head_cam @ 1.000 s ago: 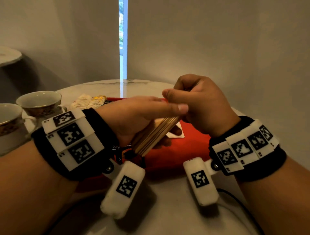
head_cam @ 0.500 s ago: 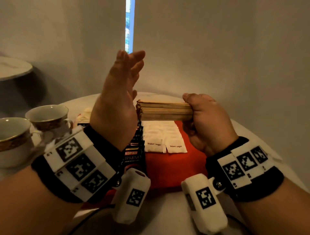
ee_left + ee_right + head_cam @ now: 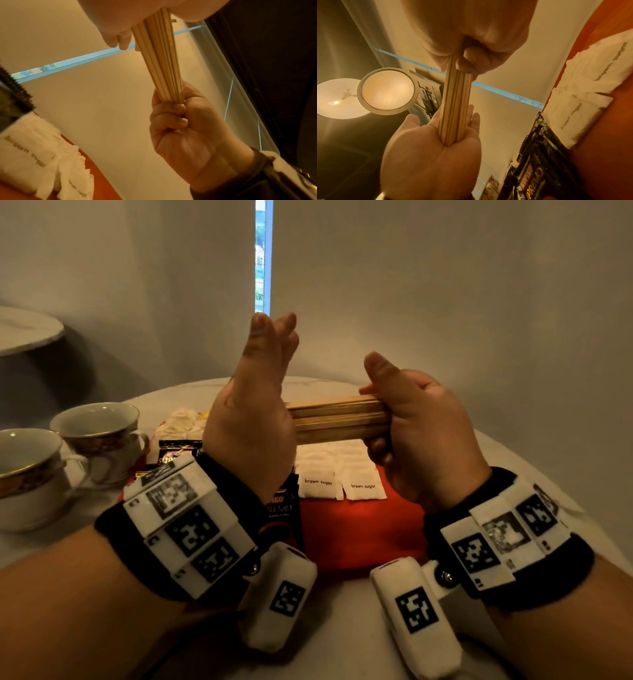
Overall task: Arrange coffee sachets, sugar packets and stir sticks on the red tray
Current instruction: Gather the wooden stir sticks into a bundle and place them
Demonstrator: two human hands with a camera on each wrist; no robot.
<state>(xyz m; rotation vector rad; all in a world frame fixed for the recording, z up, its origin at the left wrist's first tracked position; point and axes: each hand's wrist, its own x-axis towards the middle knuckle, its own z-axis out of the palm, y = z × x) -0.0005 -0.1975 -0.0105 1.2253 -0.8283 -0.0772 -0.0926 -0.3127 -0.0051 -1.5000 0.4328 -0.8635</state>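
I see the round white desk (image 3: 342,628) first, with the red tray (image 3: 356,529) on it in front of me. Two teacups (image 3: 99,436) stand on the desk left of the tray, near each other. On the tray: black coffee sachets (image 3: 282,508) along the left side, white sugar packets (image 3: 339,470) marked "brown sugar" just to their right, laid in overlapping rows. A crumpled pale wrapper (image 3: 181,419) lies on the desk beyond the sachets.

Both hands are raised above the tray. My right hand (image 3: 421,433) is clenched round one end of the bundle of stir sticks (image 3: 335,419), fingers and thumb curled about it, bundle roughly level and pointing left. My left hand (image 3: 253,412) is flat and released, fingers straight and pointing up, palm pressed against the free ends of the sticks (the right wrist view shows the ends butting squarely into the palm). None of the sticks touches the tray; the whole bundle is in the air over the sugar packets.
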